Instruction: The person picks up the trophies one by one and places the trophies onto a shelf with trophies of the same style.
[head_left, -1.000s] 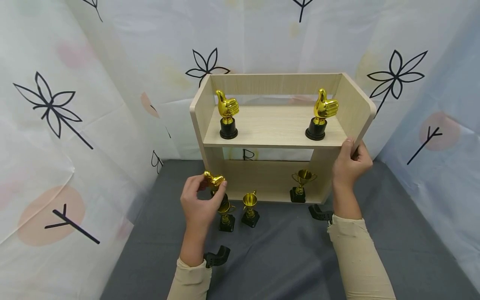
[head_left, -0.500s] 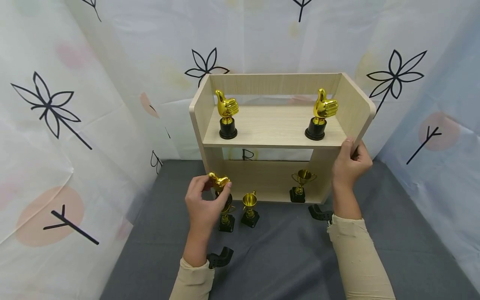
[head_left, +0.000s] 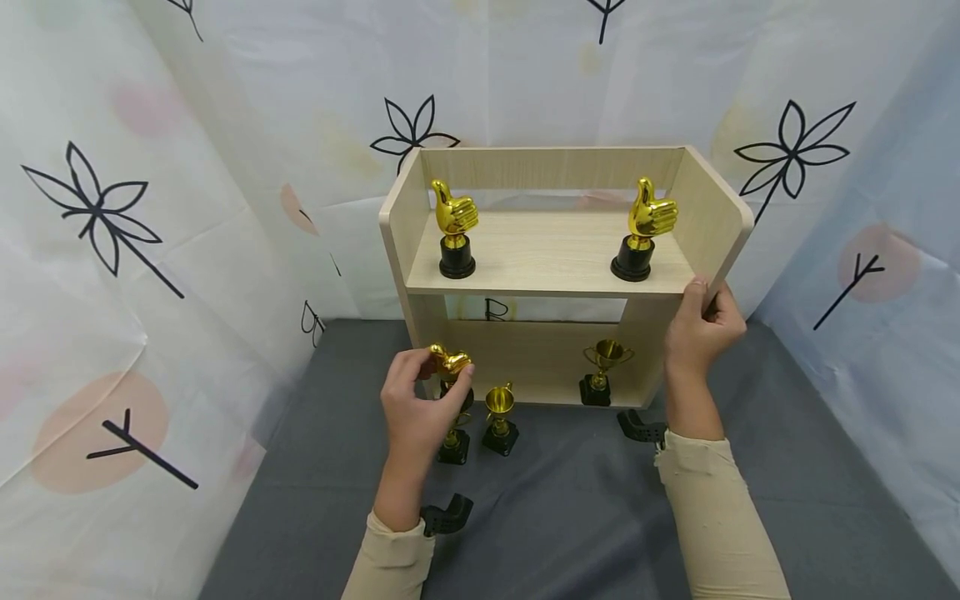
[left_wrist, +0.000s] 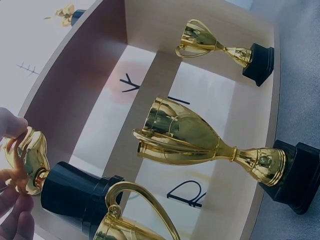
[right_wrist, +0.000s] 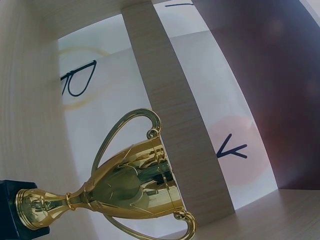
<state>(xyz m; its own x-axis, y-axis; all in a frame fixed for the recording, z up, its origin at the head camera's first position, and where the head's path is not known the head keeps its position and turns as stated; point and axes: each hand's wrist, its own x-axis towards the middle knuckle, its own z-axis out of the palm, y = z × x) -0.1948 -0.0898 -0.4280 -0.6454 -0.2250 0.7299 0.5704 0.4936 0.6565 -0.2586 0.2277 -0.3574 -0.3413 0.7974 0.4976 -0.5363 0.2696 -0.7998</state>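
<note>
My left hand (head_left: 416, 408) pinches the gold top of a thumbs-up trophy (head_left: 452, 362) between thumb and fingers, before the lower left of a pale wooden shelf unit (head_left: 547, 250). In the left wrist view, the trophy's black base (left_wrist: 70, 192) is partly behind a handle of the nearest gold cup. That trophy cup (head_left: 453, 447) stands on the cloth below the hand, partly covered in the head view. Another trophy cup (head_left: 500, 408) stands just right of it. My right hand (head_left: 701, 333) grips the front edge of the unit's right side panel.
Two more thumbs-up trophies stand upright on the upper board, one left (head_left: 456, 225) and one right (head_left: 642, 225). A third cup (head_left: 606, 358) stands at the right of the lower level. Grey cloth (head_left: 570, 517) covers the table; patterned fabric (head_left: 247, 167) hangs behind.
My left hand has shifted a little to the right with the thumbs-up trophy in its fingers. The right hand stays on the side panel, and the other trophies and cups have not moved.
</note>
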